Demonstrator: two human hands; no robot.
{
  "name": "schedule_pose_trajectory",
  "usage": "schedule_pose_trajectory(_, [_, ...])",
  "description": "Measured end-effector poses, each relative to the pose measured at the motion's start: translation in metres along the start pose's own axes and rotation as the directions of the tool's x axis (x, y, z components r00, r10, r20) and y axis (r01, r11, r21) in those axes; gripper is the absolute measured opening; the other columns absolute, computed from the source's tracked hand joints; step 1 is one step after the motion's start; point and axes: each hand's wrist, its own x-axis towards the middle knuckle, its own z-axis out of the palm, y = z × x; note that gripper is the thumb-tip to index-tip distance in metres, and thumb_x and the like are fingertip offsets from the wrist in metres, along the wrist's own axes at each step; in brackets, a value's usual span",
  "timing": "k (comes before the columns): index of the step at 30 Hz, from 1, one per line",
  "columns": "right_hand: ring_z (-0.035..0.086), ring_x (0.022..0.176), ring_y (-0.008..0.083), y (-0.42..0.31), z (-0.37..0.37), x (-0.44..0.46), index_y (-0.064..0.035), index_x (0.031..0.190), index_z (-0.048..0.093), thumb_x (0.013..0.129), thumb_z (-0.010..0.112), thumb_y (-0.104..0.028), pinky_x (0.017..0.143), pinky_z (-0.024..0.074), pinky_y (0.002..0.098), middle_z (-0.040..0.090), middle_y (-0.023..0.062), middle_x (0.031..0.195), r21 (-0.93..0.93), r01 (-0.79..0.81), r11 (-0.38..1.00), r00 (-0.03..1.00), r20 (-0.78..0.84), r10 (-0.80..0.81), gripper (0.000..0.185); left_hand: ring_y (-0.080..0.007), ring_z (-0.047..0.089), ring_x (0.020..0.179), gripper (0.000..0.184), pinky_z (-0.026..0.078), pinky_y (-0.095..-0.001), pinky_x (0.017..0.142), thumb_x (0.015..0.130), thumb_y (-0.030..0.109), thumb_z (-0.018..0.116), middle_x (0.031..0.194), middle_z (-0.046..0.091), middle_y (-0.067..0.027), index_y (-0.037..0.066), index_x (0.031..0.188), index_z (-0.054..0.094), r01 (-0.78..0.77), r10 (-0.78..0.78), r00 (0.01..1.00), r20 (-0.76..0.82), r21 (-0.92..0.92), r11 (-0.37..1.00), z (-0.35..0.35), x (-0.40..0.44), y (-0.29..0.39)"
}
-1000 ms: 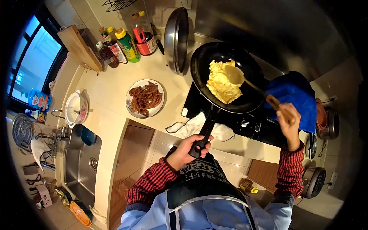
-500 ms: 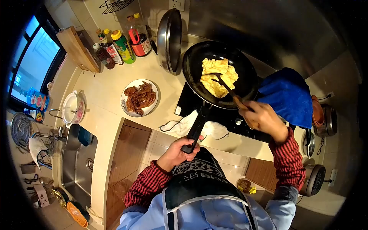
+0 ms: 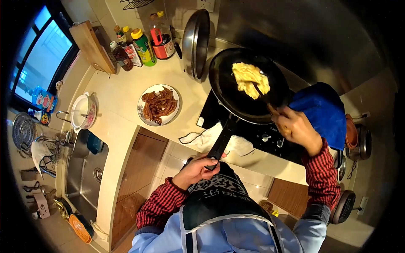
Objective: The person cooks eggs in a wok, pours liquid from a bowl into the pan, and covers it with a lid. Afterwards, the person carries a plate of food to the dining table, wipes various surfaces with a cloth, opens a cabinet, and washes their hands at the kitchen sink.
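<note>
My left hand (image 3: 196, 170) is wrapped round the black handle of the frying pan (image 3: 223, 107), which sits over the black stove (image 3: 253, 132). Yellow scrambled egg (image 3: 249, 77) lies bunched toward the far side of the pan. My right hand (image 3: 296, 128) grips a spatula (image 3: 265, 100) by its brown handle. The spatula's dark blade is at the egg's near edge and partly hidden by it. Beneath the pan handle, a white cloth (image 3: 203, 137) lies along the counter's front edge.
Left of the stove stands a plate (image 3: 141, 117) of brown cooked meat pieces. A metal lid (image 3: 196, 44) leans at the back beside several sauce bottles (image 3: 144, 47). A blue cloth (image 3: 319, 111) hangs right of the pan. The sink (image 3: 85, 179) is at far left.
The egg has been gathered into a smaller, folded heap, farther back in the pan. My right hand and the spatula have moved slightly right and nearer me. The whole view has shifted a little.
</note>
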Motion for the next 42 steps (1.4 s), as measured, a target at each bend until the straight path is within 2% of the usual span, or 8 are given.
schedule_pose_trajectory(6, [0.055, 0.073, 0.0282, -0.002, -0.001, 0.006, -0.0065, 0.085, 0.057, 0.060, 0.058, -0.003, 0.059, 0.0463, 0.0326, 0.052, 0.0129, 0.086, 0.111, 0.138, 0.984, 0.983, -0.136, -0.122, 0.025, -0.0047, 0.029, 0.036, 0.037, 0.024, -0.0170, 0.034, 0.078, 0.019, 0.043, 0.054, 0.042, -0.0037, 0.003, 0.111, 0.040, -0.019, 0.020, 1.000, 0.014, -0.014, 1.000, -0.001, 0.002, -0.005])
schedule_pose_trajectory(10, [0.055, 0.068, 0.0299, 0.016, 0.003, 0.018, -0.0046, 0.081, 0.056, 0.060, 0.058, 0.002, 0.056, 0.0460, 0.0331, 0.053, 0.0140, 0.087, 0.001, 0.026, 1.000, 0.973, -0.229, -0.025, 0.021, -0.0048, 0.030, 0.038, 0.036, 0.024, -0.0170, 0.035, 0.079, 0.019, 0.043, 0.054, 0.042, -0.0029, 0.003, 0.111, 0.039, -0.030, 0.030, 1.000, -0.010, -0.012, 0.999, 0.001, -0.001, -0.006])
schedule_pose_trajectory(20, [0.051, 0.074, 0.0332, 0.006, 0.049, -0.002, -0.0057, 0.090, 0.054, 0.054, 0.059, 0.003, 0.061, 0.0437, 0.0369, 0.048, 0.0167, 0.090, -0.091, -0.050, 0.995, 0.996, -0.081, 0.043, 0.038, -0.0077, 0.040, 0.047, 0.027, 0.028, -0.0186, 0.039, 0.081, 0.017, 0.044, 0.064, 0.046, -0.0046, 0.005, 0.106, 0.042, -0.059, 0.059, 0.998, 0.003, 0.022, 0.998, -0.001, 0.006, -0.009])
schedule_pose_trajectory(23, [0.045, 0.070, 0.0294, -0.014, 0.056, 0.000, -0.0056, 0.089, 0.054, 0.054, 0.057, 0.004, 0.061, 0.0381, 0.0357, 0.045, 0.0127, 0.081, -0.125, -0.020, 0.992, 1.000, -0.016, 0.018, 0.036, -0.0080, 0.050, 0.059, 0.029, 0.040, -0.0171, 0.047, 0.079, 0.023, 0.049, 0.073, 0.050, -0.0030, 0.005, 0.101, 0.044, -0.076, 0.112, 0.978, -0.173, 0.206, 0.976, -0.004, -0.003, 0.001])
schedule_pose_trajectory(28, [0.046, 0.075, 0.0292, -0.024, 0.041, 0.005, -0.0052, 0.093, 0.054, 0.060, 0.047, 0.006, 0.068, 0.0379, 0.0351, 0.046, 0.0128, 0.076, -0.103, -0.085, 0.991, 0.979, 0.174, 0.102, 0.035, -0.0084, 0.050, 0.059, 0.026, 0.041, -0.0165, 0.047, 0.077, 0.018, 0.049, 0.073, 0.051, -0.0036, 0.004, 0.100, 0.046, -0.241, 0.258, 0.934, -0.245, 0.100, 0.965, -0.063, -0.039, 0.017])
schedule_pose_trajectory(31, [0.048, 0.077, 0.0312, -0.049, -0.002, 0.027, -0.0020, 0.094, 0.052, 0.059, 0.047, 0.009, 0.068, 0.0395, 0.0356, 0.049, 0.0157, 0.080, -0.172, -0.185, 0.968, 0.978, 0.067, 0.199, 0.037, -0.0079, 0.051, 0.057, 0.025, 0.041, -0.0171, 0.046, 0.073, 0.009, 0.045, 0.068, 0.053, -0.0027, 0.003, 0.097, 0.049, -0.353, 0.368, 0.758, -0.539, 0.136, 0.926, -0.110, -0.100, 0.051])
schedule_pose_trajectory(35, [0.049, 0.072, 0.0312, -0.099, -0.020, 0.088, -0.0006, 0.088, 0.052, 0.064, 0.050, 0.007, 0.063, 0.0397, 0.0347, 0.049, 0.0161, 0.078, -0.069, -0.281, 0.957, 0.958, -0.072, 0.276, 0.025, -0.0088, 0.045, 0.051, 0.018, 0.037, -0.0194, 0.045, 0.077, 0.017, 0.043, 0.063, 0.048, -0.0009, 0.005, 0.088, 0.049, -0.592, 0.534, 0.281, -0.797, 0.294, 0.751, -0.202, -0.197, 0.093])
schedule_pose_trajectory(42, [0.051, 0.069, 0.0291, -0.219, 0.059, 0.268, -0.0055, 0.088, 0.054, 0.063, 0.057, -0.003, 0.059, 0.0426, 0.0344, 0.050, 0.0120, 0.076, 0.221, 0.209, 0.953, 0.945, 0.205, -0.255, 0.026, -0.0087, 0.047, 0.052, 0.015, 0.035, -0.0192, 0.042, 0.077, 0.017, 0.046, 0.066, 0.050, -0.0014, 0.006, 0.086, 0.049, -0.575, 0.446, -0.308, -0.840, 0.538, 0.616, -0.365, -0.340, 0.165])
